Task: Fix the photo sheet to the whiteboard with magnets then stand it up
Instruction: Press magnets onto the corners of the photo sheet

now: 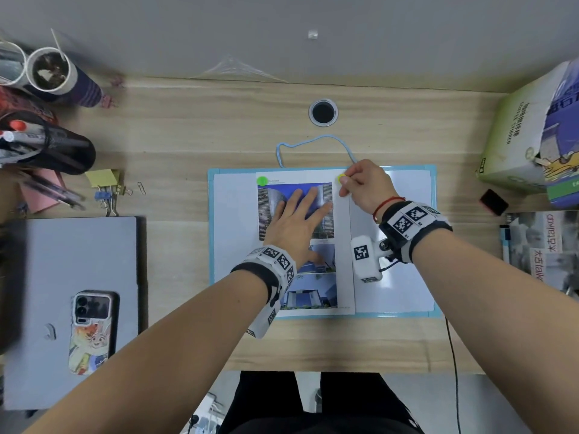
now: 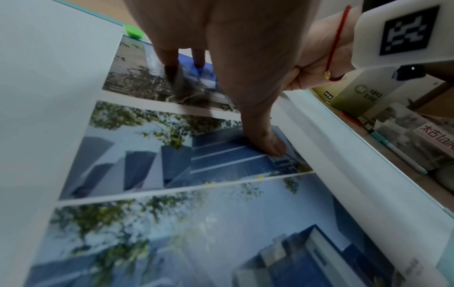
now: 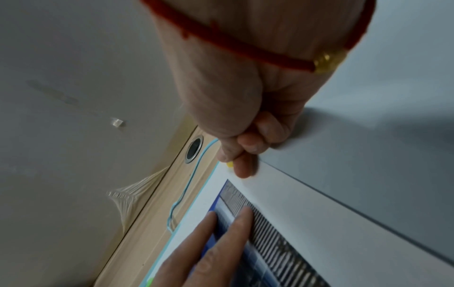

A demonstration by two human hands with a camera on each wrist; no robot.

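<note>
A blue-framed whiteboard point(image 1: 404, 245) lies flat on the wooden desk. On it rests the photo sheet point(image 1: 343, 245) with building pictures. A green magnet point(image 1: 262, 181) sits on the sheet's far left corner, also seen as the green magnet point(image 2: 133, 31). My left hand point(image 1: 294, 220) lies flat with straight fingers pressing the photo sheet point(image 2: 196, 223). My right hand point(image 1: 360, 186) pinches a yellow magnet point(image 1: 341, 178) at the sheet's far right corner; in the right wrist view the yellow magnet point(image 3: 229, 164) peeks out between thumb and forefinger of the right hand point(image 3: 240, 155).
A light blue hanging cord point(image 1: 313, 145) loops behind the board, near a cable hole point(image 1: 323, 112). A laptop point(image 1: 72, 308) with a phone point(image 1: 92, 330) lies left; pen holder point(image 1: 47, 142), cups and clips far left. A carton point(image 1: 532, 133), magazines point(image 1: 542, 245) and a marker stand right.
</note>
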